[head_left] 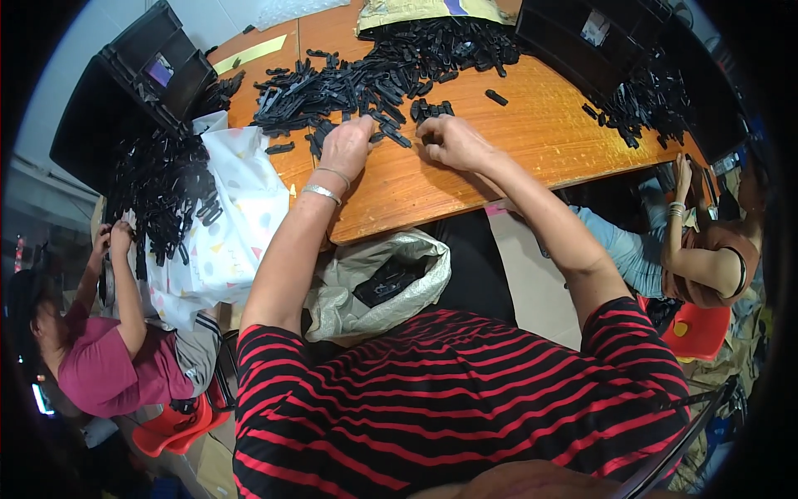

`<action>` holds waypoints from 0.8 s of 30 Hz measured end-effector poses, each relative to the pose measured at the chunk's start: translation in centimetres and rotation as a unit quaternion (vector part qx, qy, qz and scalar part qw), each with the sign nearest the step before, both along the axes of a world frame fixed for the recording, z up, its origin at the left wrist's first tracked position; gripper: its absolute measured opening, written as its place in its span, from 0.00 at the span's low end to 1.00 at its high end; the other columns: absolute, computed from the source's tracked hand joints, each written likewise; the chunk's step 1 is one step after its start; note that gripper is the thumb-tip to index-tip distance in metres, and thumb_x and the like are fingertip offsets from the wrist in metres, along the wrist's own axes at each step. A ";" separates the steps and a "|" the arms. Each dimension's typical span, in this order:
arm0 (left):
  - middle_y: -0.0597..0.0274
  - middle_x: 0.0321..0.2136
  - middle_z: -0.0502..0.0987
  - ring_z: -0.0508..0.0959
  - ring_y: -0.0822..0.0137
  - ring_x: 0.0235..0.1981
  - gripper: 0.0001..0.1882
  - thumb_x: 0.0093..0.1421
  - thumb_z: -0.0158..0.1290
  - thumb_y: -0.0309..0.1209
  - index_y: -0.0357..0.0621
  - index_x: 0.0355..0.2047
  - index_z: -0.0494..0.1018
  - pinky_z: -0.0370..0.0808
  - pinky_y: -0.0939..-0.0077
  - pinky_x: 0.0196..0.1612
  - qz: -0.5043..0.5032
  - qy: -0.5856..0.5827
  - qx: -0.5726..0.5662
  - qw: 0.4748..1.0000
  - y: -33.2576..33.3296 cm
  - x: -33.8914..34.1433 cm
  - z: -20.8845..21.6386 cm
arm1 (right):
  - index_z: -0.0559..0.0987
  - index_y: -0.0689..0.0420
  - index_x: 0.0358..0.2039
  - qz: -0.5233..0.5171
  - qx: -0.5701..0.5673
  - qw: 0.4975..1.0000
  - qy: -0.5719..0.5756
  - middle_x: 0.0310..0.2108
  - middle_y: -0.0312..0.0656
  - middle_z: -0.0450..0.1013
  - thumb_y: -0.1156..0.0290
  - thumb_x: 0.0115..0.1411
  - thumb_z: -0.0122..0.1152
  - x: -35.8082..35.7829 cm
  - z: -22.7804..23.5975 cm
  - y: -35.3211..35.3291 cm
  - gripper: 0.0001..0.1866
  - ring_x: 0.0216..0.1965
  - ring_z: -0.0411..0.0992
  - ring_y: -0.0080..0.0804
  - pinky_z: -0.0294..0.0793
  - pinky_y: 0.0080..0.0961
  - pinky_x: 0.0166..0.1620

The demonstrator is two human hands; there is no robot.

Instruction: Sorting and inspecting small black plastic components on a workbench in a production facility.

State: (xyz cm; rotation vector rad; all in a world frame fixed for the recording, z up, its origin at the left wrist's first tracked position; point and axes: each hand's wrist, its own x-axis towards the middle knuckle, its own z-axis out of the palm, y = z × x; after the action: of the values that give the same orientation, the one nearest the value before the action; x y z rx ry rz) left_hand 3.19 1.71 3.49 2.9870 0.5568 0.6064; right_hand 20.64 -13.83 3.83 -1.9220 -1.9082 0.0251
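Observation:
Both my hands are over the orange-brown wooden table, at the near side of a heap of small, long black plastic pieces (332, 96). My left hand (347, 150), with bands on its wrist, is closed, its fingertips curled down beside several loose pieces (391, 133). What those fingers hold is hidden. To its right, my right hand (455, 145) has its fingers bent and drawn toward the thumb. A dark bit shows under them, too small to name. Just beyond these fingers lies a small row of black pieces (432, 109).
An open pale woven sack (432, 279) with black pieces inside stands below the table edge (391, 231). Black crates (586, 41) stand at both far corners. Co-workers sit left (125, 358) and right (706, 266), near other heaps. A white patterned plastic sheet (241, 200) hangs at left.

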 end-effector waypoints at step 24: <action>0.62 0.38 0.76 0.76 0.76 0.37 0.18 0.57 0.53 0.17 0.34 0.49 0.69 0.75 0.85 0.42 -0.064 -0.394 -0.541 0.740 -8.7 -4.6 2.0 | 0.78 0.62 0.33 -0.095 0.194 0.904 0.368 0.22 0.29 0.70 0.77 0.52 0.67 -9.9 1.6 -1.6 0.08 0.21 0.65 0.11 0.66 0.13 0.25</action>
State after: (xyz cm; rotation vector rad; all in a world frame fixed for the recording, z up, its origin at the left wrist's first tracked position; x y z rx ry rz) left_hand -1.39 -7.04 5.51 1.4618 0.3873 0.9788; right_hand 10.74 -15.39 5.40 -1.5116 -1.1186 0.2544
